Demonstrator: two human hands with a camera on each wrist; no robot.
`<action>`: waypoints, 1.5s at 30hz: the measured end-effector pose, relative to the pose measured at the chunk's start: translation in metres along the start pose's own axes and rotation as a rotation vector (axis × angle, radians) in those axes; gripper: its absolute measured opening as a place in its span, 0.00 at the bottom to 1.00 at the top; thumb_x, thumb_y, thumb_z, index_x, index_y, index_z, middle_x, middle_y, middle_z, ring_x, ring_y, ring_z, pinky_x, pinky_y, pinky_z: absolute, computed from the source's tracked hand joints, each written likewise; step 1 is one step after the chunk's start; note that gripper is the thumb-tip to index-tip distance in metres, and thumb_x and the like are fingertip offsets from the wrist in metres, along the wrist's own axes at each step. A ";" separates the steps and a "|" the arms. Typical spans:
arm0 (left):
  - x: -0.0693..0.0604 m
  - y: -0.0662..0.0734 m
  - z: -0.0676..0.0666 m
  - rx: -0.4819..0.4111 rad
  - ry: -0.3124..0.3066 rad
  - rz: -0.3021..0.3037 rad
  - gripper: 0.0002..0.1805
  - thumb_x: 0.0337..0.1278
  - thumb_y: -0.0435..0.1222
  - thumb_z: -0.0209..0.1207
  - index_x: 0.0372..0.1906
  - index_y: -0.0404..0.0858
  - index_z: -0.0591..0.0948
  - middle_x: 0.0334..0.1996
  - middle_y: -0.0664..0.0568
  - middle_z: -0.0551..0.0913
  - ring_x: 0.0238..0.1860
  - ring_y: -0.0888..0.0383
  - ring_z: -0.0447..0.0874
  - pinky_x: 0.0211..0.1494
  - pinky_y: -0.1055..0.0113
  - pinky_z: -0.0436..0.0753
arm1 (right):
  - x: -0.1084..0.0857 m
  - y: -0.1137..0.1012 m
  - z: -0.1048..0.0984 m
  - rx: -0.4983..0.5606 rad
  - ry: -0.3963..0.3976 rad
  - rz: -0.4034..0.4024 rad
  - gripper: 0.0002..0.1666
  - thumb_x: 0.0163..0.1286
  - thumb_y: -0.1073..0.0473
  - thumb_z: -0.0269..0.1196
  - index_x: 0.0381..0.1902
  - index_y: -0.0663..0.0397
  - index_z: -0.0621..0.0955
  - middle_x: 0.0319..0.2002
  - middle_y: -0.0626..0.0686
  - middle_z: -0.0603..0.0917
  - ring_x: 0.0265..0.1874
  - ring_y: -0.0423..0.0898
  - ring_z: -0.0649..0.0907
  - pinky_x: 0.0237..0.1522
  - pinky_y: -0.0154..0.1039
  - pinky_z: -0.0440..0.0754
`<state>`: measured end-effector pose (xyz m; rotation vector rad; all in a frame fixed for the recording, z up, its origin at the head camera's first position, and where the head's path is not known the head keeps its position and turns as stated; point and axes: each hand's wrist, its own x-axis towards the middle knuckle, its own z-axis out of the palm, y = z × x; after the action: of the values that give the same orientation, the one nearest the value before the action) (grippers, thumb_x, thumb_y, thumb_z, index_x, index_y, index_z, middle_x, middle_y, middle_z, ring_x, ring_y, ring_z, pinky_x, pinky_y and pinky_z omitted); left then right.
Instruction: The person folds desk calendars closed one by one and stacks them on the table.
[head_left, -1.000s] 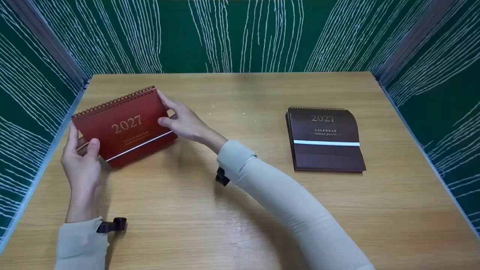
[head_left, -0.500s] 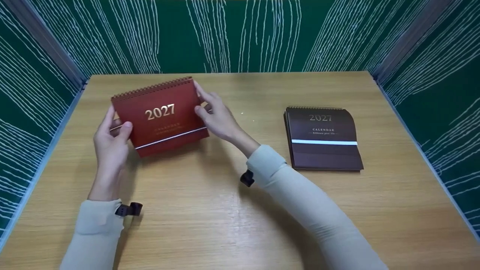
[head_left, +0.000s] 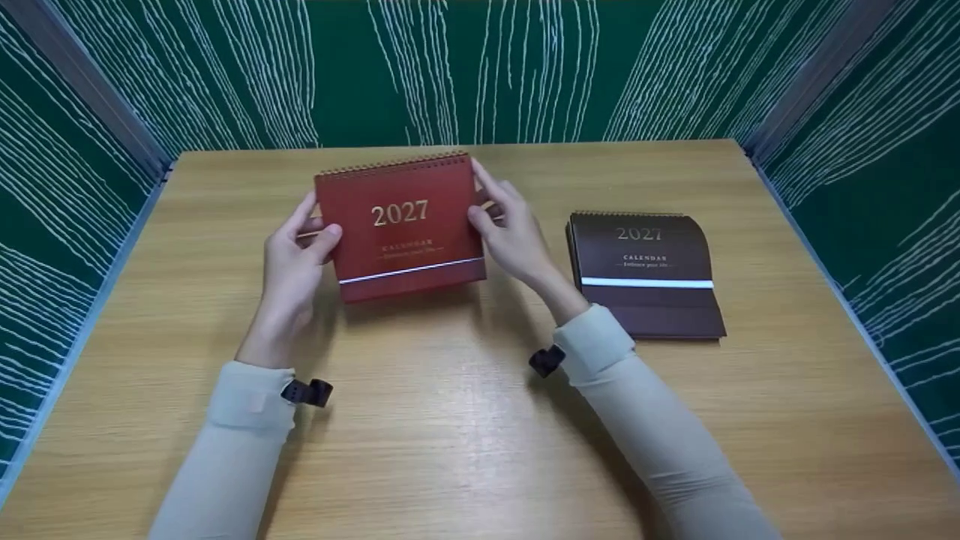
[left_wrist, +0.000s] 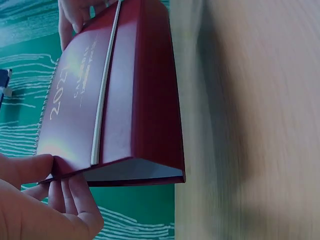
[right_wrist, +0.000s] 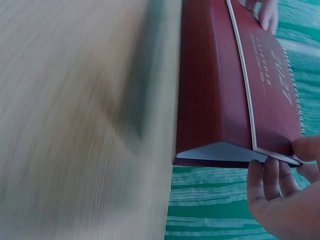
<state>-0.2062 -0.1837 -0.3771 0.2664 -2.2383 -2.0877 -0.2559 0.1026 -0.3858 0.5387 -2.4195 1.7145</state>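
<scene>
A red 2027 desk calendar [head_left: 405, 236] with a spiral binding along its top and a pale band across its cover is held off the table, tilted slightly. My left hand [head_left: 291, 255] grips its left edge, thumb on the front cover. At the opposite edge, my right hand [head_left: 514, 232] pinches it the same way, fingers behind. In the left wrist view the calendar [left_wrist: 120, 90] shows its folded base, with a gap open at the end. A dark brown 2027 calendar [head_left: 645, 307] lies on the table to the right, beside my right forearm.
The wooden table [head_left: 450, 435] reaches back to a green wall [head_left: 352, 75] with white streaks. Similar green panels stand on the left and right sides. My right sleeve cuff [head_left: 596, 341] is close to the brown calendar's near-left corner.
Both hands have carried the red calendar rightward from the left of the table to near the middle. It has also turned more level. The brown calendar has stayed in place.
</scene>
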 end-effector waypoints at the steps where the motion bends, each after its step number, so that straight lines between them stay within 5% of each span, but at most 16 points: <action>1: 0.001 0.000 0.004 -0.003 -0.014 -0.007 0.36 0.79 0.35 0.58 0.84 0.58 0.62 0.65 0.47 0.73 0.63 0.54 0.73 0.71 0.59 0.80 | -0.001 0.002 -0.005 0.002 0.006 0.000 0.38 0.80 0.69 0.57 0.83 0.44 0.65 0.52 0.59 0.79 0.44 0.52 0.83 0.51 0.41 0.86; 10: 0.012 -0.002 0.045 0.023 -0.094 -0.049 0.36 0.78 0.37 0.60 0.84 0.56 0.64 0.66 0.47 0.73 0.65 0.52 0.75 0.68 0.62 0.82 | -0.013 0.016 -0.047 -0.030 0.027 0.066 0.38 0.80 0.69 0.57 0.83 0.44 0.66 0.51 0.61 0.81 0.42 0.54 0.81 0.48 0.40 0.83; 17: 0.022 -0.006 0.064 0.002 -0.144 -0.062 0.33 0.80 0.34 0.58 0.83 0.50 0.66 0.64 0.46 0.74 0.63 0.51 0.75 0.65 0.62 0.84 | -0.019 0.024 -0.064 -0.009 0.041 0.152 0.37 0.80 0.69 0.56 0.83 0.45 0.67 0.48 0.61 0.81 0.40 0.48 0.79 0.41 0.35 0.80; 30: 0.027 -0.017 0.071 0.013 -0.151 -0.072 0.32 0.79 0.32 0.57 0.82 0.44 0.67 0.63 0.45 0.74 0.59 0.52 0.76 0.59 0.63 0.84 | -0.018 0.036 -0.066 -0.049 0.002 0.251 0.37 0.81 0.67 0.56 0.83 0.44 0.65 0.52 0.62 0.80 0.42 0.49 0.79 0.42 0.35 0.84; 45: 0.024 -0.022 0.073 0.111 -0.192 0.012 0.37 0.77 0.31 0.57 0.85 0.47 0.61 0.65 0.45 0.69 0.57 0.51 0.76 0.58 0.65 0.83 | -0.018 0.040 -0.068 -0.061 -0.018 0.273 0.40 0.79 0.68 0.57 0.84 0.38 0.65 0.54 0.63 0.80 0.45 0.50 0.80 0.45 0.37 0.86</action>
<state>-0.2402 -0.1171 -0.4060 0.0597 -2.4603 -2.0676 -0.2605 0.1817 -0.4031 0.2257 -2.6515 1.7288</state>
